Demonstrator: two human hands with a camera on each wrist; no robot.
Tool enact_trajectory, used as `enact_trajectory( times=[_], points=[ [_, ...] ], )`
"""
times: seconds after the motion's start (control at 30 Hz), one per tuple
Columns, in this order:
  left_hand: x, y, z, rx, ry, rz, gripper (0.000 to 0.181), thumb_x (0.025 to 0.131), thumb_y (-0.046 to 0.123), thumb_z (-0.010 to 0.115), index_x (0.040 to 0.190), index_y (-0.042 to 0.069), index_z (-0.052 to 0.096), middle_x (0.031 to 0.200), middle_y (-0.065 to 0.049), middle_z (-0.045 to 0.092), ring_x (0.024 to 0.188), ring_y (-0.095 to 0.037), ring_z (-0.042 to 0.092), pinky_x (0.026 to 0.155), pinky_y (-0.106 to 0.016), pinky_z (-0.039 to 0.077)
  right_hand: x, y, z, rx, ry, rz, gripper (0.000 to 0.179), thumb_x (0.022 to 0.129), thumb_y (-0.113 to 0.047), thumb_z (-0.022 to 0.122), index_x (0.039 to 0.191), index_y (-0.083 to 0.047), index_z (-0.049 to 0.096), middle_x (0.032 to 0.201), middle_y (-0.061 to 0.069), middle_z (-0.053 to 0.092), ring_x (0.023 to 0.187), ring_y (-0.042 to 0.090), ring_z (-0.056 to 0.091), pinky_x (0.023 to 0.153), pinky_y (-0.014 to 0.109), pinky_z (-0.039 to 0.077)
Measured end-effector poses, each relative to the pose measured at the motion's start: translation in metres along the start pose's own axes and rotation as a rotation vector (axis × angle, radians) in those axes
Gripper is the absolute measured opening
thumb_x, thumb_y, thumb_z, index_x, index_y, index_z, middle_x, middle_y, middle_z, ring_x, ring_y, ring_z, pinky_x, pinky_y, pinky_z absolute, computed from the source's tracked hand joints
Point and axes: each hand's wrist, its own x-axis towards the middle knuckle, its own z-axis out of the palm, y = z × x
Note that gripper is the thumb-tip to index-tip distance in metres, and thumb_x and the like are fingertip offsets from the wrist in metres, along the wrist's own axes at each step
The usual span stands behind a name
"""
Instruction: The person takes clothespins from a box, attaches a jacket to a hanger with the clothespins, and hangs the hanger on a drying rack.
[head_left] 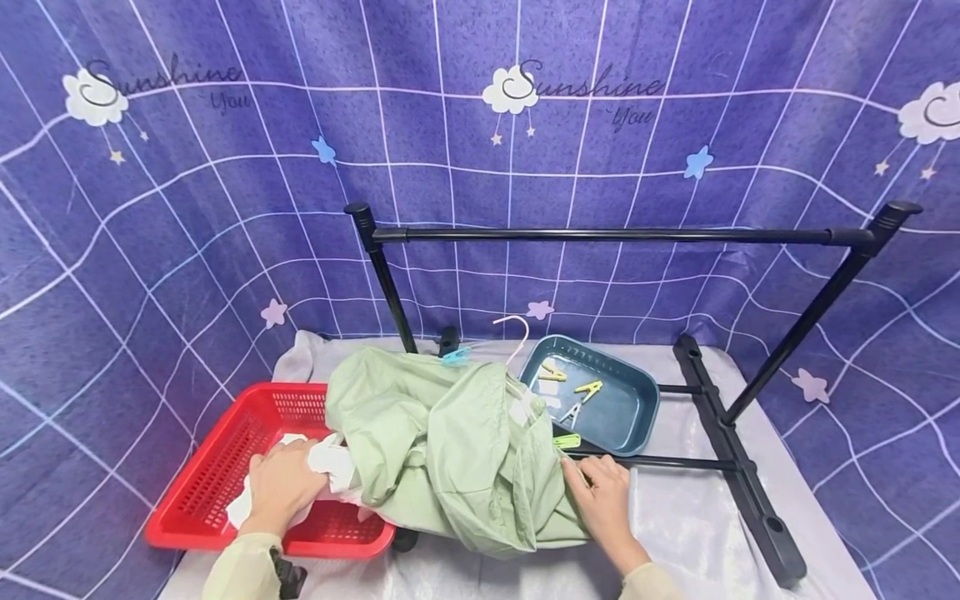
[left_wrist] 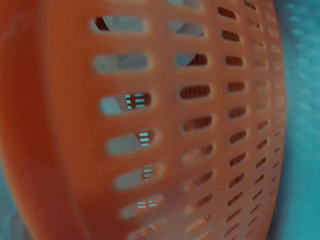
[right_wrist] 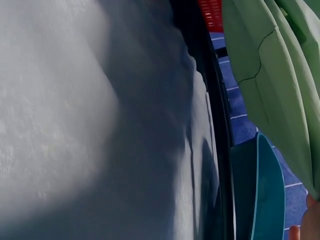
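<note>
A light green garment (head_left: 465, 458) lies bunched over the middle, and the pale hook of a hanger (head_left: 517, 327) sticks up from it. My right hand (head_left: 603, 496) pinches its right edge; in the right wrist view only fingertips (right_wrist: 310, 215) show beside the green cloth (right_wrist: 272, 75). Inside the red basket (head_left: 225, 408), my left hand (head_left: 285, 483) grips a white cloth (head_left: 333, 461), its fingertips partly hidden. Through the slots of the basket wall (left_wrist: 165, 120), the left wrist view shows some white cloth. A blue clothespin (head_left: 455, 357) and a lime-green clothespin (head_left: 567, 441) sit at the garment's edges.
A black rack with a crossbar (head_left: 622, 236) stands behind, its right foot (head_left: 738, 467) along the table. A dark teal basin (head_left: 626, 408) holds a few yellow and white clothespins (head_left: 588, 389). Grey-white cloth (head_left: 675, 517) covers the table; a purple curtain hangs behind.
</note>
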Motion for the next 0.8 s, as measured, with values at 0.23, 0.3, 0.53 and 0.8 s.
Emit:
enact_trajectory(
  times=[0.23,0.3,0.53,0.8],
  points=[
    [0.000,0.007,-0.003,0.008,0.040,0.009,0.029,0.083,0.034,0.062,0.095,0.008,0.070,0.095,-0.015,0.069,0.093,-0.041,0.061,0.072,-0.058,0.038,0.001,0.003,-0.005,-0.002,0.003,0.005,0.025,0.075,-0.005,0.075,0.062,-0.017,0.059,0.060,-0.010,0.053,0.060,0.012,0.042,0.072,0.035,0.030],
    [0.000,0.010,-0.003,0.012,0.048,0.011,0.031,0.086,0.037,0.061,0.093,0.009,0.070,0.093,-0.015,0.069,0.091,-0.041,0.061,0.072,-0.058,0.038,0.002,0.004,-0.006,0.001,0.005,0.005,0.026,0.075,-0.004,0.075,0.062,-0.018,0.058,0.060,-0.011,0.052,0.060,0.011,0.041,0.072,0.035,0.029],
    [0.000,0.016,-0.004,0.016,0.103,0.043,0.022,0.075,0.031,0.067,0.086,0.012,0.069,0.087,-0.012,0.069,0.087,-0.039,0.061,0.072,-0.056,0.037,0.002,0.009,-0.010,0.027,0.017,0.006,0.030,0.073,-0.002,0.077,0.061,-0.021,0.057,0.060,-0.013,0.050,0.060,0.011,0.041,0.073,0.038,0.029],
    [-0.001,0.026,-0.008,0.024,0.183,0.099,0.024,0.068,0.028,0.069,0.086,0.012,0.069,0.088,-0.011,0.069,0.084,-0.039,0.060,0.071,-0.055,0.037,0.002,0.016,-0.018,0.035,0.004,0.022,0.029,0.075,-0.002,0.075,0.061,-0.020,0.057,0.059,-0.014,0.047,0.060,0.009,0.039,0.074,0.040,0.028]
  ],
)
